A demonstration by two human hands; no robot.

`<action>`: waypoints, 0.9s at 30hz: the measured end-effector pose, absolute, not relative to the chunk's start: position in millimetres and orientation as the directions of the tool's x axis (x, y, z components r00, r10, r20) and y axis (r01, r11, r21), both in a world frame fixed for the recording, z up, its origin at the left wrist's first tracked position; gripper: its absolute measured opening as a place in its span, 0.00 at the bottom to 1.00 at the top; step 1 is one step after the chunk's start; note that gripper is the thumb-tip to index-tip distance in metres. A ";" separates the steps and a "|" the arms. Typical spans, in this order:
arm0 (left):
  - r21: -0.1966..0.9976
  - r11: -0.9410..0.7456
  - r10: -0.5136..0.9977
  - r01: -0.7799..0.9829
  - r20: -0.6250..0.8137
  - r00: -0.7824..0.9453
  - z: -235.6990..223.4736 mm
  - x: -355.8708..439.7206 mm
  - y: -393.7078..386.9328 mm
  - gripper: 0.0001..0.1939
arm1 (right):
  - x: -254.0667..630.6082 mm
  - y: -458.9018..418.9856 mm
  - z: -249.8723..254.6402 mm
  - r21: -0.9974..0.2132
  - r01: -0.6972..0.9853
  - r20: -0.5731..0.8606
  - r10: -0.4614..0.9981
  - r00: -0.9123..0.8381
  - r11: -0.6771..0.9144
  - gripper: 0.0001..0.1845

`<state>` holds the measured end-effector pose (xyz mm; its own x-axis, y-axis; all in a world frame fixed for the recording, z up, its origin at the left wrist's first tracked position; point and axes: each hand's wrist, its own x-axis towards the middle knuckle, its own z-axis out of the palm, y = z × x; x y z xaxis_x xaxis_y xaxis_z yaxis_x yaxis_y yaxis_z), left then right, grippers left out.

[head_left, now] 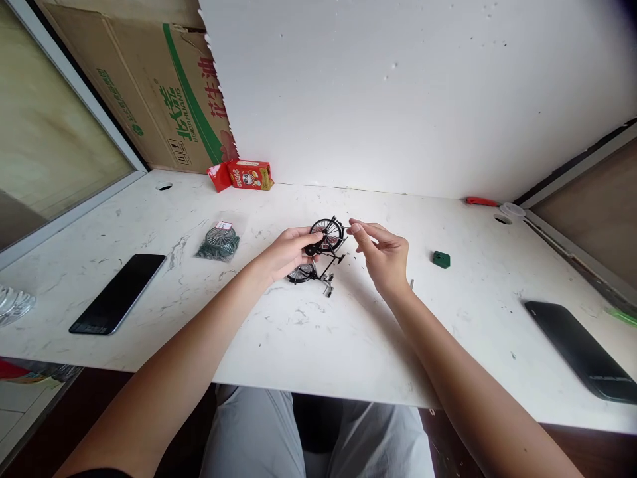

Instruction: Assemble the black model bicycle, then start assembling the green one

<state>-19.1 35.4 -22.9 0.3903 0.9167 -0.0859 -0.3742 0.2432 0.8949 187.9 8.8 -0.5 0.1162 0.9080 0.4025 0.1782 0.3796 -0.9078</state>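
Observation:
A black miniature bicycle [326, 264] lies on its side above the white table, in the middle of the head view. My left hand [288, 252] grips it between thumb and fingers, near the upper wheel; the fingers cover part of the frame. Close to that wheel's right side, my right hand [384, 257] is closed in a pinch. A thin, light sliver shows at its fingertips, too small to name. Left of the bicycle rests a clear bag [219, 240] with dark green parts and a spoked wheel inside.
A dark phone [118, 293] lies at the left, and another black flat device [580, 348] at the right. A small green block [440, 259] sits right of my hands. Along the back are a red box [250, 175], a cardboard sheet [144, 93] and a red tool [481, 201].

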 end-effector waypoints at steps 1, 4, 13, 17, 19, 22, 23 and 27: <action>0.893 0.247 0.914 -0.375 -0.087 0.396 -22.6 -18.3 35.1 0.14 | 187.4 7.7 0.4 -0.912 0.167 0.395 0.911 0.121 0.374 0.13; 0.895 0.252 0.906 -0.369 -0.084 0.414 -21.7 -16.0 33.6 0.15 | 186.4 4.9 2.3 -0.919 0.131 0.387 0.916 0.107 0.373 0.14; 0.912 0.227 0.925 -0.342 -0.093 0.367 -20.0 -11.9 28.1 0.13 | 186.9 5.6 2.6 -0.901 0.160 0.423 0.898 0.122 0.402 0.15; 0.912 0.234 0.934 -0.338 -0.114 0.340 -20.9 -12.2 29.5 0.13 | 189.1 5.1 6.1 -0.894 0.110 0.448 0.870 0.206 0.434 0.17; 0.908 0.240 0.938 -0.343 -0.127 0.322 -21.0 -12.6 30.7 0.13 | 190.3 5.9 6.8 -0.898 0.110 0.440 0.875 0.200 0.426 0.17; 0.905 0.252 0.935 -0.343 -0.136 0.329 -20.1 -12.8 31.3 0.13 | 191.0 8.6 5.1 -0.918 0.074 0.396 0.907 0.144 0.389 0.21; 0.905 0.256 0.932 -0.340 -0.138 0.336 -19.7 -12.8 31.1 0.13 | 191.1 9.6 4.0 -0.925 0.053 0.379 0.916 0.130 0.376 0.23; 0.903 0.266 0.920 -0.337 -0.135 0.367 -18.3 -12.3 29.0 0.14 | 192.1 14.0 -0.6 -0.938 -0.019 0.342 0.933 0.116 0.346 0.26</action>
<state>-12.3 29.0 -18.3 0.3669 0.9204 -0.1347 -0.3368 0.2664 0.9031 192.1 14.0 -0.6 0.1158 0.9325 0.3421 -0.0187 0.3463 -0.9379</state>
